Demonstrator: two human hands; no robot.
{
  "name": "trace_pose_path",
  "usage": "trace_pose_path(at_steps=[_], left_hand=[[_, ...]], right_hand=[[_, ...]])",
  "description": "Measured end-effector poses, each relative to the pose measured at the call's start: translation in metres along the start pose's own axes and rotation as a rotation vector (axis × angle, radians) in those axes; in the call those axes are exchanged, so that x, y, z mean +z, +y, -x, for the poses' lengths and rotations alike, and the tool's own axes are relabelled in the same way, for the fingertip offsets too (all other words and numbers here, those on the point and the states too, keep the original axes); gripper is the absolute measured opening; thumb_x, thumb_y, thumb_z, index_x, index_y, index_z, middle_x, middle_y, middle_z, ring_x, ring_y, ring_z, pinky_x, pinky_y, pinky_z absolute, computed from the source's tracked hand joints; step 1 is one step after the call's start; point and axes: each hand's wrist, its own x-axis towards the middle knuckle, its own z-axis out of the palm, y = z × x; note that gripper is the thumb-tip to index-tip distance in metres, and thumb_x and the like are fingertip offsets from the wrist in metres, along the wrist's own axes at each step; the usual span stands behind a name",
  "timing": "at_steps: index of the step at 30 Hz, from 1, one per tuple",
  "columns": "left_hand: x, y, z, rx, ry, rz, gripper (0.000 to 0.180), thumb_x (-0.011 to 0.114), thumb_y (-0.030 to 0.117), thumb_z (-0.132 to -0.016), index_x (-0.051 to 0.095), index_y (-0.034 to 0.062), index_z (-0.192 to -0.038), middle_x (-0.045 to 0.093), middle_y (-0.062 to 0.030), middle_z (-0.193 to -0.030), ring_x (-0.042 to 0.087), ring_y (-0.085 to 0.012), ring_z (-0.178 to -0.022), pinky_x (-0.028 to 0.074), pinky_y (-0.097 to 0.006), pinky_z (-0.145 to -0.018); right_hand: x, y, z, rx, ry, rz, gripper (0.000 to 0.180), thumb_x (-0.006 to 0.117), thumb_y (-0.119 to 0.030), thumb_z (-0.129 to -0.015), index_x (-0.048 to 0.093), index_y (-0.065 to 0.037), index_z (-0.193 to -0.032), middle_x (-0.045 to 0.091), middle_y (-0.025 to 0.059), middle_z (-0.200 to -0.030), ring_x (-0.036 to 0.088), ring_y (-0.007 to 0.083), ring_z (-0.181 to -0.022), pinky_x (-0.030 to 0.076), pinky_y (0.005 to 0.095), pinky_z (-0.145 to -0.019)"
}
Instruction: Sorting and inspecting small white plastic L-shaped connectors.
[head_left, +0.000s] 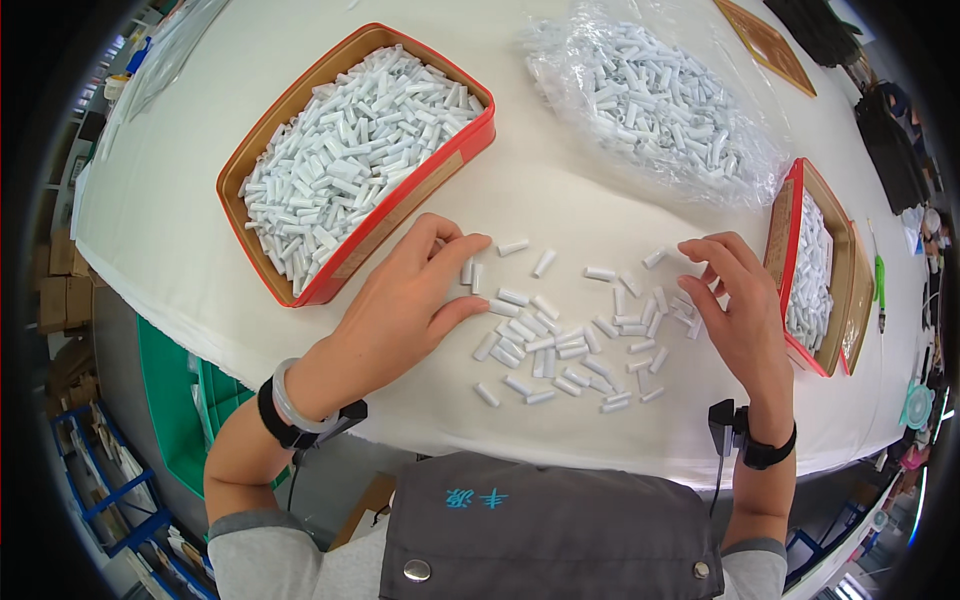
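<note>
Several small white tubes [572, 351] lie loose in a patch on the table between my hands. My left hand [405, 295] rests at the patch's left edge with thumb and forefinger spread. A couple of tubes [477, 278] lie in the gap between those fingertips, and the thumb tip is close to another. On the patch's right side my right hand [738, 300] is bent, with its forefinger and thumb apart. One tube [655, 258] lies just left of that forefinger. No tube shows gripped in either hand; the undersides of the fingers are hidden.
A red-rimmed box [395, 205] full of such tubes stands beyond my left hand. A clear plastic bag [665, 105] of tubes lies at the far right. Another red box [783, 235] with tubes stands right of my right hand. A green bin [165, 410] sits below the table's left edge.
</note>
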Motion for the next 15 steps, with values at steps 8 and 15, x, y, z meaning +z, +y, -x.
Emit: trace_pose_path(at_steps=[8,15], left_hand=[[0.015,0.008,-0.015,0.079,-0.099,0.078,0.044,0.077,-0.001,-0.086,0.065,0.0034,-0.129,0.054,-0.0097,-0.119,0.059,-0.0197,-0.09,0.053,-0.03,-0.078],[-0.001,0.016,0.007,0.051,-0.025,0.067,0.068,0.089,0.002,-0.071,0.063,0.0038,-0.134,0.054,-0.0077,-0.123,0.056,-0.0155,-0.086,0.052,-0.028,-0.071]], right_hand=[[0.003,0.021,0.026,0.042,-0.036,-0.113,0.03,0.067,0.002,-0.091,0.066,0.0,-0.121,0.063,0.0133,-0.107,0.064,0.0286,-0.086,0.053,0.0387,-0.076],[-0.011,0.044,0.053,0.092,-0.051,-0.344,0.033,0.069,0.003,-0.09,0.066,0.0,-0.123,0.064,0.0122,-0.103,0.064,0.0239,-0.085,0.054,0.0363,-0.074]])
